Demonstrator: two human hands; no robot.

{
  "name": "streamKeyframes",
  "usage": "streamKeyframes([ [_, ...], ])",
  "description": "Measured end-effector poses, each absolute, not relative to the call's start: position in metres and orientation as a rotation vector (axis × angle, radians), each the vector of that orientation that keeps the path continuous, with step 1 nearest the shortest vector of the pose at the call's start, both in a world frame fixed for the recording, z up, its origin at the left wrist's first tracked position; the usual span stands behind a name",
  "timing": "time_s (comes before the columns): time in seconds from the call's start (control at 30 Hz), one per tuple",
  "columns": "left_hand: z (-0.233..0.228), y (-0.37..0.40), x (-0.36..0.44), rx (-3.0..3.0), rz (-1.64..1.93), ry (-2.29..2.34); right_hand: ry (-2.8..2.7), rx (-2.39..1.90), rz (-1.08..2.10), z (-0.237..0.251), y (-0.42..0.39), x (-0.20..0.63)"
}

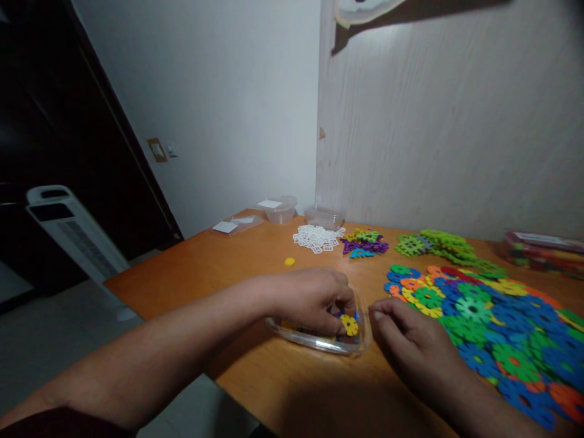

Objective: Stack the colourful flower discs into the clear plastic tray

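Observation:
My left hand (314, 301) reaches into a clear plastic container (328, 347), with thumb and fingers closed around a yellow flower-shaped disc (349, 325). Other small coloured pieces lie in that container, mostly hidden under the hand. Just right of the container's rim is my right hand (410, 340), its fingers curled and thumb against the index finger; whether anything is between them I cannot make out. Beside it spreads a big pile of flower-shaped discs (515, 322) in blue, green, orange, yellow and red.
Behind the container lie a single yellow disc (289, 261), white lattice pieces (317, 238), purple and yellow pieces (365, 243) and green lattice pieces (438, 244). Clear tubs (280, 210), a plastic bag (237, 225) and a filled box (542, 249) stand near the wall.

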State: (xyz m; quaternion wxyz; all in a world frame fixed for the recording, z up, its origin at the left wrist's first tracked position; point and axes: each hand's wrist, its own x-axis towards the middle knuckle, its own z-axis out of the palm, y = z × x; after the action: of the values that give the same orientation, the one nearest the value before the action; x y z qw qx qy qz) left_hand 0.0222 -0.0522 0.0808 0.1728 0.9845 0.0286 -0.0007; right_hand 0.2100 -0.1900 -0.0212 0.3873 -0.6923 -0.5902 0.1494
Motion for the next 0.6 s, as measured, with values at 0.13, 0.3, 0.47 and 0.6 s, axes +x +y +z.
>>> streamKeyframes([
  [0.13, 0.080, -0.053, 0.023, 2.746, -0.051, 0.023, -1.508, -1.758, 0.380, -0.020, -0.189, 0.210],
  [0.3, 0.089, -0.049, 0.016, 2.653, -0.030, 0.129, -1.503, -1.760, 0.358, -0.020, -0.189, 0.209],
  [0.47, 0.091, -0.011, 0.003, 2.503, 0.252, 0.468, -1.494, -1.761, 0.348, -0.020, -0.189, 0.208],
  [0.6, 0.070, 0.038, -0.008, 2.393, 0.446, 0.731, -1.494, -1.745, 0.366, -0.022, -0.189, 0.208],
])
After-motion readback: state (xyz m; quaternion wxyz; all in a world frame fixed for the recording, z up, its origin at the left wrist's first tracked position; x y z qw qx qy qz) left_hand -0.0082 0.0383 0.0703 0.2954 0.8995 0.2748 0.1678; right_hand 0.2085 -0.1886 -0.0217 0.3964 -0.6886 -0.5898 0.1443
